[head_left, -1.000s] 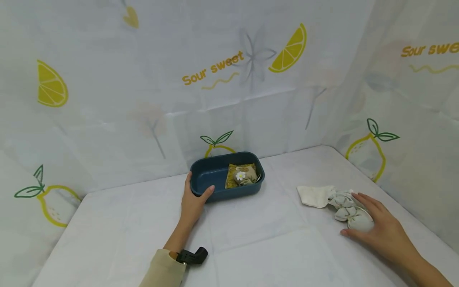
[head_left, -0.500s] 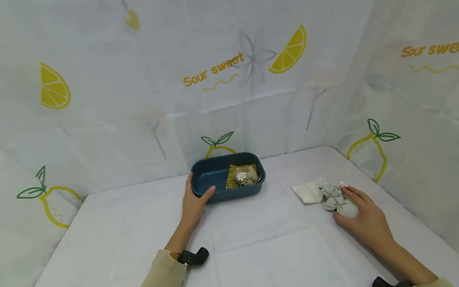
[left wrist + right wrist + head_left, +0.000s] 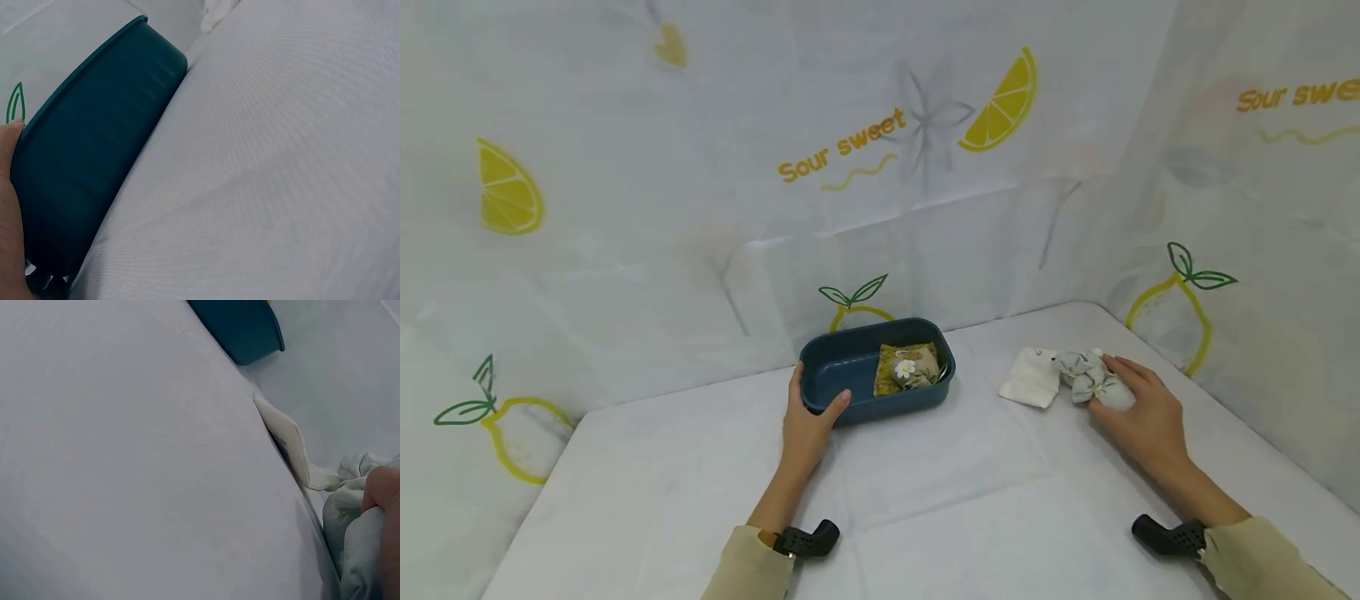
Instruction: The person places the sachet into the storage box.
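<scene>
A dark teal oblong tub (image 3: 898,405) stands near the back of the table. My left hand (image 3: 805,429) grips its left end, thumb over the front rim and fingers along the far side. Inside, at the right, lie a mustard-yellow cloth packet (image 3: 887,373) and a small brownish pouch with a white flower (image 3: 906,368). To the right, my right hand (image 3: 1152,421) holds a pale green, gathered cloth pouch (image 3: 1112,392). In the right wrist view my thumb (image 3: 382,487) presses into its fabric. A flat white cloth bag (image 3: 1032,379) adjoins the pouch on its left.
White cloth (image 3: 940,508) covers the table. Behind and to the right hang white curtains (image 3: 760,200) printed with lemons, right behind the tub. Black wrist cameras (image 3: 808,540) are strapped to both wrists.
My right hand has moved left and away from me, and the pale green pouch and white bag have shifted along with it. My left hand and the tub have stayed in place.
</scene>
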`<state>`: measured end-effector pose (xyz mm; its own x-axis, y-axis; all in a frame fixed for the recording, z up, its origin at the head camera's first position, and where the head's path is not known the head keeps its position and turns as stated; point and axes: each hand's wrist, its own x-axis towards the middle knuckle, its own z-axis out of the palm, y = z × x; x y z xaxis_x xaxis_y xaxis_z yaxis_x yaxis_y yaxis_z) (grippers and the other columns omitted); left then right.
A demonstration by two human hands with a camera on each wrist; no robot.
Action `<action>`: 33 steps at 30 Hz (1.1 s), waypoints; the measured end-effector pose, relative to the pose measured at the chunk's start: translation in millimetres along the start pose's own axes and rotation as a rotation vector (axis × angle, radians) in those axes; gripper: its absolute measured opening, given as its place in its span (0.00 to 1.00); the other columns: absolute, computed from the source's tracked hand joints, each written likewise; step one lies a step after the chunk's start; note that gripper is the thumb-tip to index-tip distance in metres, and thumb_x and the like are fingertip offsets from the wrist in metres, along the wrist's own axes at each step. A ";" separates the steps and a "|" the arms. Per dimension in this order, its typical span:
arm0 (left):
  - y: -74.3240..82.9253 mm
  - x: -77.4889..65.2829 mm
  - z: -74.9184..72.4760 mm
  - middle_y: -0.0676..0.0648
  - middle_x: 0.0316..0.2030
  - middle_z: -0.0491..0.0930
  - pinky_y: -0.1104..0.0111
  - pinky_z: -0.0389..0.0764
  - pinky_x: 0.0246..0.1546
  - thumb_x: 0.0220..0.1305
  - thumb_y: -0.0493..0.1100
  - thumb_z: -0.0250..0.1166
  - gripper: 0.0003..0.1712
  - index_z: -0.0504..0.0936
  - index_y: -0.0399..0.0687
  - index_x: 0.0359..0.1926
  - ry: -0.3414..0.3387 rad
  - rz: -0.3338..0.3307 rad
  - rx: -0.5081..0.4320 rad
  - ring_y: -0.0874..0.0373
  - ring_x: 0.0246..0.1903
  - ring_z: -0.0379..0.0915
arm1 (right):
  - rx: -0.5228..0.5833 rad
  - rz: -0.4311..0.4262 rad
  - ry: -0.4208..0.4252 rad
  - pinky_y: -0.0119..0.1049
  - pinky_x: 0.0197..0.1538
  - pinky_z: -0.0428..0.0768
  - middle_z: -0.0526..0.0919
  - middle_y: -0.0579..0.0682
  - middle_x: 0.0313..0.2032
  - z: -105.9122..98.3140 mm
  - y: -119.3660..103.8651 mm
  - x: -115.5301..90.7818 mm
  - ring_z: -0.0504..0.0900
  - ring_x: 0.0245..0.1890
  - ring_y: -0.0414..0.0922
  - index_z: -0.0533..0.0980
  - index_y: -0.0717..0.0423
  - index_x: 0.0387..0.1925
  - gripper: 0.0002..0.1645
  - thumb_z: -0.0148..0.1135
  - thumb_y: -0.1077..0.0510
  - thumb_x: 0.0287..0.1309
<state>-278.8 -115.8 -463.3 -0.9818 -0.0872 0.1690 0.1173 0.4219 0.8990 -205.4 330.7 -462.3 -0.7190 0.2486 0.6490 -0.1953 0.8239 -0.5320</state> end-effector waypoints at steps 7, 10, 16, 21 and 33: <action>-0.5 -1.1 -1.4 0.50 0.75 0.49 0.41 0.58 0.65 0.51 0.71 0.65 0.56 0.44 0.70 0.74 0.003 -0.004 0.011 0.45 0.72 0.49 | 0.049 0.038 0.163 0.11 0.48 0.57 0.84 0.60 0.45 -1.7 -4.0 -0.3 0.69 0.48 0.16 0.82 0.60 0.47 0.29 0.71 0.69 0.34; -1.1 -1.2 -1.7 0.50 0.75 0.49 0.41 0.58 0.65 0.51 0.71 0.65 0.56 0.44 0.70 0.74 0.001 -0.004 0.013 0.45 0.72 0.49 | 0.079 0.071 0.190 0.13 0.46 0.58 0.84 0.59 0.40 -2.2 -6.8 -0.8 0.64 0.42 0.10 0.83 0.62 0.44 0.26 0.71 0.70 0.34; -1.8 -1.4 -0.8 0.50 0.75 0.49 0.41 0.58 0.66 0.51 0.71 0.65 0.56 0.44 0.71 0.74 -0.003 0.000 0.003 0.46 0.73 0.49 | 0.128 0.144 0.231 0.14 0.44 0.62 0.79 0.30 0.36 -6.7 -15.3 1.1 0.70 0.40 0.16 0.83 0.60 0.44 0.25 0.71 0.69 0.36; -1.9 0.4 0.4 0.50 0.75 0.49 0.41 0.58 0.66 0.51 0.72 0.65 0.56 0.44 0.71 0.74 -0.009 0.013 -0.007 0.46 0.72 0.49 | 0.183 0.130 0.238 0.16 0.41 0.64 0.74 0.18 0.37 -13.9 -29.3 6.6 0.72 0.40 0.20 0.83 0.60 0.44 0.25 0.72 0.70 0.37; -3.6 0.1 -1.3 0.49 0.75 0.49 0.41 0.58 0.65 0.50 0.72 0.65 0.57 0.44 0.70 0.74 -0.009 0.003 -0.019 0.45 0.72 0.50 | 0.286 0.026 0.194 0.16 0.37 0.68 0.80 0.33 0.39 -18.3 -84.9 32.1 0.74 0.38 0.29 0.83 0.57 0.45 0.27 0.72 0.73 0.37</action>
<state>-279.2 -118.5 -466.1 -0.9827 -0.0780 0.1680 0.1227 0.4051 0.9060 -199.7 278.0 -386.4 -0.5910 0.3828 0.7100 -0.3772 0.6469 -0.6627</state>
